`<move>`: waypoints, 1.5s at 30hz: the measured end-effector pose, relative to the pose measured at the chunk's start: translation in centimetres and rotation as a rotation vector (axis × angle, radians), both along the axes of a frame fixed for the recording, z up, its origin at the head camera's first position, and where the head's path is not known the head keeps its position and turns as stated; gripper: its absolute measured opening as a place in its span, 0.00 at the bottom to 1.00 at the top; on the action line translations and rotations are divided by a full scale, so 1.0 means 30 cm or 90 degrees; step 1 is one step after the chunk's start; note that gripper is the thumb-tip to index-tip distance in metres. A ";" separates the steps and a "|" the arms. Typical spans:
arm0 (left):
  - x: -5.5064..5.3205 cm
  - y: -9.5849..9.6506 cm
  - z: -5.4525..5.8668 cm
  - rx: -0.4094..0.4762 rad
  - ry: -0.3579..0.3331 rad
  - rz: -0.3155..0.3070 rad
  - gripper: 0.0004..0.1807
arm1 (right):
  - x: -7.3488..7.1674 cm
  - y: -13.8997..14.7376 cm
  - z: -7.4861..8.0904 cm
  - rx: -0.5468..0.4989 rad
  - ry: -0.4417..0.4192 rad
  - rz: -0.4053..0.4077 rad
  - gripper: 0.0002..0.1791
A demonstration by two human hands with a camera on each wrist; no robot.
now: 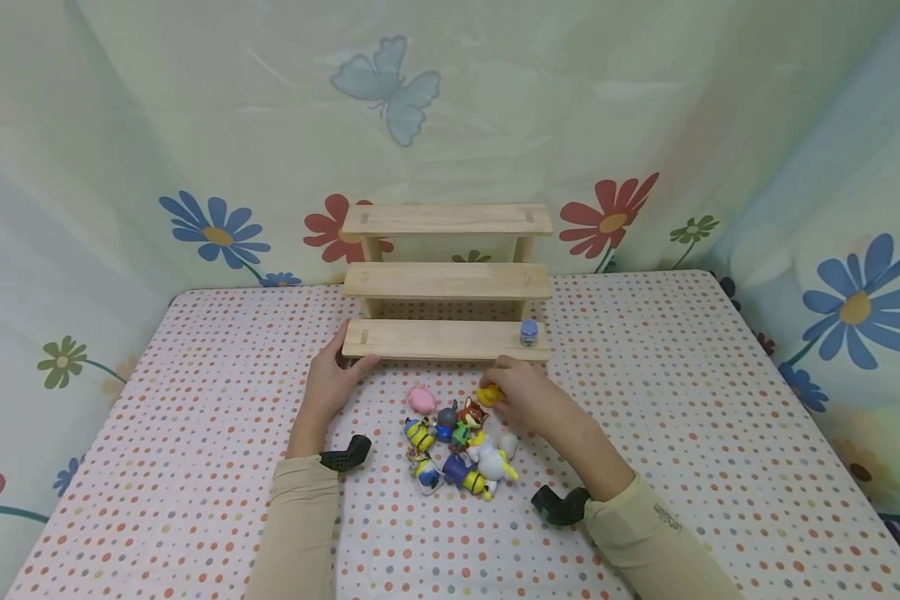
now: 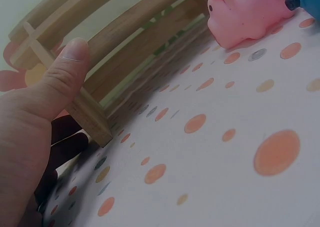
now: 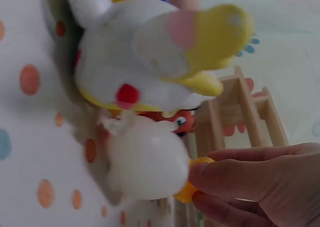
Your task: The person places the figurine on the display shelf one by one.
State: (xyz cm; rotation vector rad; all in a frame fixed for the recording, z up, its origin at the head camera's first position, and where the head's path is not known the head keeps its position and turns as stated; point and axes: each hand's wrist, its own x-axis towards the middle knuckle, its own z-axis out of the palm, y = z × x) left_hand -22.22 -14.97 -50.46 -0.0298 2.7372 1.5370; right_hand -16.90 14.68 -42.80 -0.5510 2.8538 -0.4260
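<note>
I have the right hand (image 1: 531,398) pinching a yellow toy (image 1: 488,395), the left hand (image 1: 328,387) gripping the wooden shelf (image 1: 447,282).
Nearest on the counter (image 1: 645,400) lie toy figures (image 1: 461,434); from their middle I read a pink pig (image 1: 422,400) at eleven o'clock, the yellow toy at one, the left hand at ten. Farther, a small blue-topped item (image 1: 528,333) stands at one o'clock on the lowest step, two more rising behind at twelve.

Worktop (image 1: 225,392): white ground, orange and grey dots.
We list one yellow toy (image 1: 487,395); one pink pig (image 2: 245,14); one white figure (image 3: 120,47), marked yellow, pink and red; pale-wood shelf (image 1: 446,281); pale green backdrop (image 1: 495,92), flowered red and blue.
</note>
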 end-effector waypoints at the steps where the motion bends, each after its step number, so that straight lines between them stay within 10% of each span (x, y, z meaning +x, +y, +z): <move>1: 0.000 -0.001 0.000 0.000 0.001 0.001 0.56 | 0.000 0.002 0.008 -0.004 0.003 0.000 0.13; 9: -0.009 -0.008 0.006 0.000 0.009 0.005 0.55 | 0.001 0.051 0.121 -0.070 0.098 0.012 0.16; 21: -0.006 -0.007 0.006 0.011 0.009 0.003 0.55 | -0.075 0.170 0.193 -0.190 0.304 -0.113 0.21; 34: 0.000 -0.004 -0.005 0.008 -0.003 -0.009 0.56 | -0.243 0.196 0.173 -0.132 0.245 -0.211 0.21; 45: 0.001 -0.002 -0.005 0.007 -0.014 -0.005 0.57 | -0.277 0.187 0.166 -0.121 0.212 -0.239 0.22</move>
